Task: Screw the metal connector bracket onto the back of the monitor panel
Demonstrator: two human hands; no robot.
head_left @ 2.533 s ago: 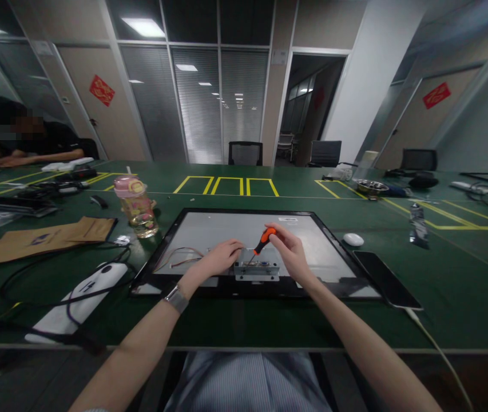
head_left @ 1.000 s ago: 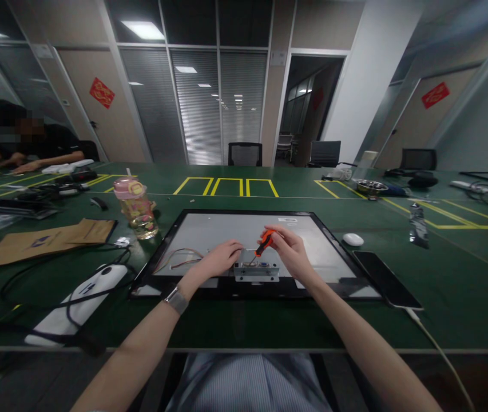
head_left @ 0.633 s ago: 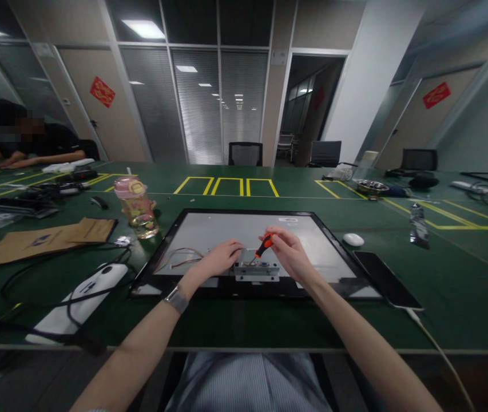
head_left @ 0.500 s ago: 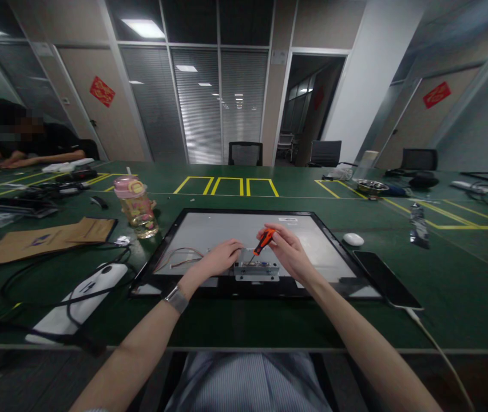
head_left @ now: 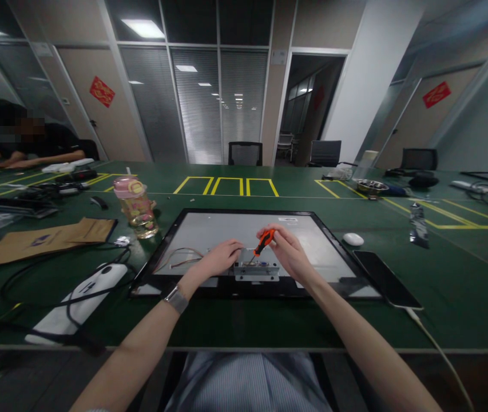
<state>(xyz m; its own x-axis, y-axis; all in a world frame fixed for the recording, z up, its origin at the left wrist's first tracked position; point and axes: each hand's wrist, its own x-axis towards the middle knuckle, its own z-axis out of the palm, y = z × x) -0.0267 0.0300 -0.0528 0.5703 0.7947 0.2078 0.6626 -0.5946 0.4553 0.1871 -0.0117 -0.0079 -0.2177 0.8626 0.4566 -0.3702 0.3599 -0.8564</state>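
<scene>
My right hand is closed on the handle of an orange and black screwdriver. The screwdriver leans, and its thin tip points down into a grey metal bracket with connectors on it. My left hand grips the bracket's left end, with its fingertips partly hidden behind it. Beneath both hands lies a flat display panel with a black frame and a grey back, its face not visible. A thin bundle of wires rests on the panel, left of the bracket.
A pink-lidded bottle stands beyond the panel's left corner. Cables cross a white power strip at the left. To the right are a phone and a small white case. A person sits at the far left.
My right hand has shifted its fingers slightly on the screwdriver, and the handle appears turned. The tip stays at the bracket. My left hand and the panel have not moved.
</scene>
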